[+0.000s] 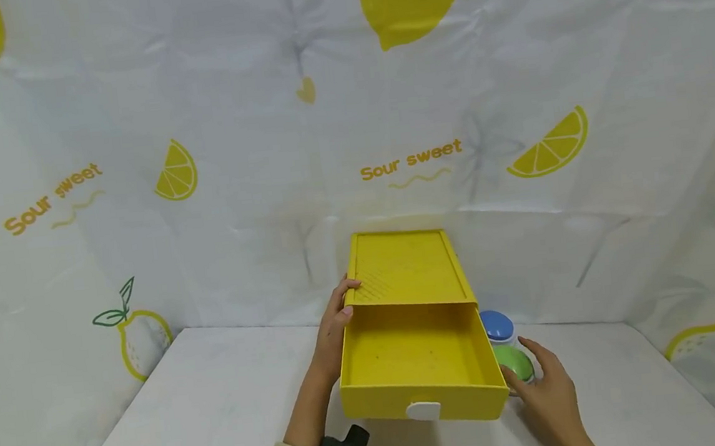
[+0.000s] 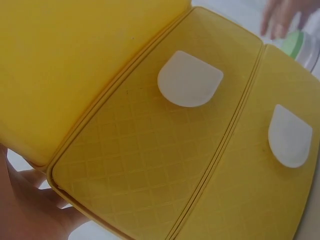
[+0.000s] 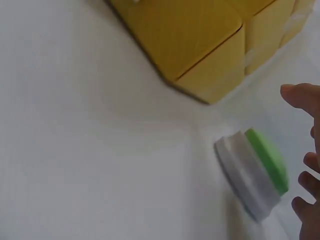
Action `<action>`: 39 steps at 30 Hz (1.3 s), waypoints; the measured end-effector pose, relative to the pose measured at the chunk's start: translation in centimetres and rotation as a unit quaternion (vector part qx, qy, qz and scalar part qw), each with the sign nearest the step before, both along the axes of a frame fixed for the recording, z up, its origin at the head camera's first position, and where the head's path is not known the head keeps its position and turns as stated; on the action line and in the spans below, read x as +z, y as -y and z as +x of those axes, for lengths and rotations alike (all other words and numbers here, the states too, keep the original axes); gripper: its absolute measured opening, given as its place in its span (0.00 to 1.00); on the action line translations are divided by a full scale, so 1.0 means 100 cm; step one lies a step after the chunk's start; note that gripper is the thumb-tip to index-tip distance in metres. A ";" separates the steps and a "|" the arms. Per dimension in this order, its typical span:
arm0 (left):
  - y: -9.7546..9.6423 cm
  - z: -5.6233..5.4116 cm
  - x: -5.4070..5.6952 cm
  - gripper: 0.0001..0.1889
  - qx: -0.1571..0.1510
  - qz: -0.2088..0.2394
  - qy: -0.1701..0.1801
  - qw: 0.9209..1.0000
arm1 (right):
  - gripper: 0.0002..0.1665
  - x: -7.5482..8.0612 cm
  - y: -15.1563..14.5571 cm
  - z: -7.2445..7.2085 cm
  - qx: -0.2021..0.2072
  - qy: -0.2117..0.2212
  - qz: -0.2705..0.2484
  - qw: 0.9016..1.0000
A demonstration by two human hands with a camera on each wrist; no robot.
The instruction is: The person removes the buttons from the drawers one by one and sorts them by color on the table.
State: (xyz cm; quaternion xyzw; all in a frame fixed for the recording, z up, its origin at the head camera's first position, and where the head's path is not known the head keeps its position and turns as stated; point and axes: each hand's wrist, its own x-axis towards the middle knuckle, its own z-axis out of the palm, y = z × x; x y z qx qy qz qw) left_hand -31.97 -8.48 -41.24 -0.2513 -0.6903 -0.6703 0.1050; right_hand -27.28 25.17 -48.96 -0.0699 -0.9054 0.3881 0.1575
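Observation:
A yellow drawer cabinet (image 1: 410, 264) stands against the back cloth, its top drawer (image 1: 423, 402) pulled out, showing a yellow floor with small dark specks. My left hand (image 1: 331, 337) rests along the cabinet's left side, a fingertip over the top edge and the thumb near the front corner. To the right of the cabinet, my right hand (image 1: 549, 384) is spread beside a round container with a green lid (image 1: 515, 364). In the right wrist view its thumb stands apart from that container's green lid (image 3: 267, 160). A blue-lidded container (image 1: 497, 326) sits just behind, partly hidden.
Below the pulled-out drawer, two closed drawer fronts carry white tabs, the upper tab (image 2: 190, 78) and the lower tab (image 2: 291, 136). White cloth covers the table (image 1: 207, 410). A lemon-printed cloth (image 1: 247, 154) hangs behind and at both sides.

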 end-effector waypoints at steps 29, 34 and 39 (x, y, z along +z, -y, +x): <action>0.004 -0.007 -0.006 0.22 -0.004 -0.011 -0.027 1.000 | 0.20 0.134 0.109 0.113 0.216 -0.291 0.127 0.923; 0.004 -0.006 -0.002 0.21 0.013 -0.009 -0.019 1.000 | 0.25 0.130 0.113 0.106 0.211 -0.349 0.199 0.891; 0.003 -0.006 0.000 0.22 0.009 -0.008 -0.013 1.000 | 0.36 0.126 0.122 0.104 0.175 -0.370 0.263 0.873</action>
